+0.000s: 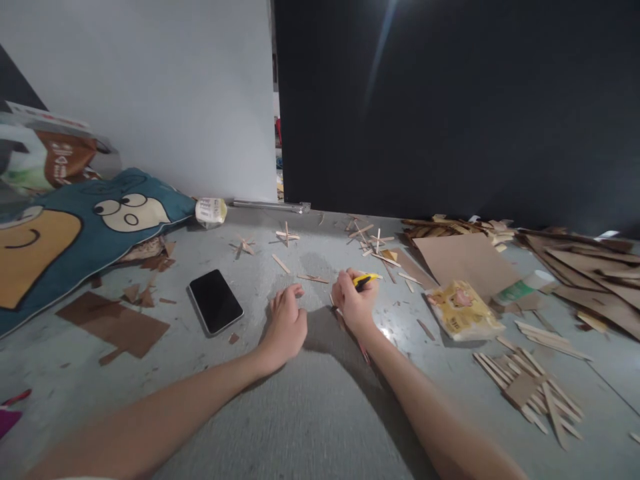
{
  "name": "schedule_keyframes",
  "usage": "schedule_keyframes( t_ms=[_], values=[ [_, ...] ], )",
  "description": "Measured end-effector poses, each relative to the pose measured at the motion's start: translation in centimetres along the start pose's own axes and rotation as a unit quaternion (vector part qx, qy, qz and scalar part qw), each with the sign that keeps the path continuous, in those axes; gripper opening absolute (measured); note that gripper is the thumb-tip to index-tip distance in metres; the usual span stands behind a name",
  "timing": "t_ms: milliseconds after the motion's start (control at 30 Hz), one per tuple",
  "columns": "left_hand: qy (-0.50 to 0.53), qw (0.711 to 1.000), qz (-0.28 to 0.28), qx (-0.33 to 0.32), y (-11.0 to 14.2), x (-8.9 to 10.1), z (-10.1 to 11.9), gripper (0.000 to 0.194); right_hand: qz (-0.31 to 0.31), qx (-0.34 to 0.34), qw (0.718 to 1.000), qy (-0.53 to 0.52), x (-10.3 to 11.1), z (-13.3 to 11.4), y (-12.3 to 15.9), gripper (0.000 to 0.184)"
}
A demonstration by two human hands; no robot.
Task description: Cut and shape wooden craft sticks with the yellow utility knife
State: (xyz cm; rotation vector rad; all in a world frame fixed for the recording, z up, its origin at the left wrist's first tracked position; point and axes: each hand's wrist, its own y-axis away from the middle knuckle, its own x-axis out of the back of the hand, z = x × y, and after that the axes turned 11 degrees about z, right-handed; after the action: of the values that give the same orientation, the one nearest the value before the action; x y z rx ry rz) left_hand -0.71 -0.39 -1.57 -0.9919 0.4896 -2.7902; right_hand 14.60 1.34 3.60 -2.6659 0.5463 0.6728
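Note:
My right hand (354, 299) is closed around a yellow and black utility knife (366, 281), low over the table. My left hand (286, 321) lies on the table to its left, fingers loosely bent and apart, with nothing visible in it. A thin wooden stick (313, 279) lies just beyond and between the hands. Another stick (281, 263) is a little farther off to the left. Behind them stand small crossed-stick pieces (287, 235), and more loose sticks (385, 259) are scattered beyond my right hand. The knife's blade tip is too small to make out.
To the left are a phone (216, 302), brown cardboard scraps (117, 325) and a blue cartoon cushion (130, 200). On the right lie a yellow tissue pack (463, 310), a white-green tube (523, 288), piled sticks (530, 387) and cardboard sheets (453, 257). A dark panel (450, 107) rises behind.

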Motion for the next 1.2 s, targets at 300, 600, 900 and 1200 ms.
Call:
schedule_keyframes(
  t_ms=[300, 600, 900, 1200],
  values=[
    [-0.042, 0.998, -0.030, -0.028, 0.0, 0.5, 0.6, 0.051, 0.012, 0.058, 0.996, -0.063, 0.1, -3.6, -1.6, 0.057],
    [-0.010, 0.912, -0.251, -0.325, 0.6, 1.9, 2.9, 0.051, 0.066, 0.040, 0.996, -0.036, 1.0, -1.2, -2.1, 0.059],
    [-0.025, 0.912, -0.193, -0.361, 1.8, 1.5, 2.6, 0.038, 0.094, -0.016, 0.993, -0.066, 1.4, 1.2, -1.5, 0.054],
    [-0.061, 0.904, -0.208, -0.368, 2.2, 1.4, 2.7, 0.042, 0.096, -0.006, 0.993, -0.060, 1.3, 1.4, -1.3, 0.057]
  ],
)
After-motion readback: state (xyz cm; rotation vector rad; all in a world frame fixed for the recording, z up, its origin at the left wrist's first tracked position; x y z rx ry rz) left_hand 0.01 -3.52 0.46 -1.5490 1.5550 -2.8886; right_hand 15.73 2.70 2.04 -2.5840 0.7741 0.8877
